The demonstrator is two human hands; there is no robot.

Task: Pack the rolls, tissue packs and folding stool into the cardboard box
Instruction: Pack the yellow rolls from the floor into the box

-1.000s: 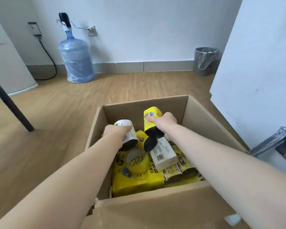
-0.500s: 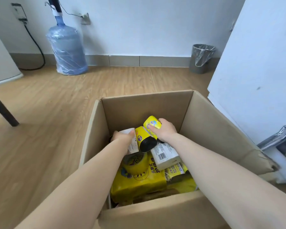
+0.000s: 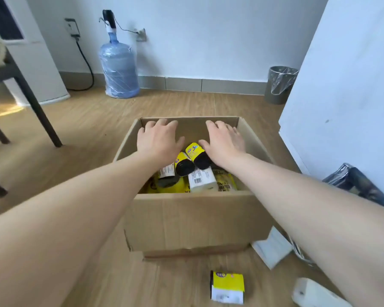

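An open cardboard box (image 3: 193,220) stands on the wooden floor. Inside lie two yellow-and-black rolls (image 3: 194,155), a white-labelled roll (image 3: 166,171), a white tissue pack (image 3: 201,179) and yellow packs (image 3: 226,182). My left hand (image 3: 157,139) hovers open above the box's left inside, holding nothing. My right hand (image 3: 223,140) hovers open above the right inside, fingers spread toward the far wall of the box. Another yellow roll (image 3: 227,287) lies on the floor in front of the box, with white tissue packs (image 3: 272,249) to its right.
A blue water jug (image 3: 119,69) stands against the far wall, a lined waste bin (image 3: 279,84) at the back right. Dark table legs (image 3: 37,107) rise at the left. A white panel (image 3: 341,96) and a dark shiny object (image 3: 361,187) flank the box's right.
Both hands let go of the rolls, which now lie in the box, and rose with fingers spread. The view pulled back, showing the floor in front.
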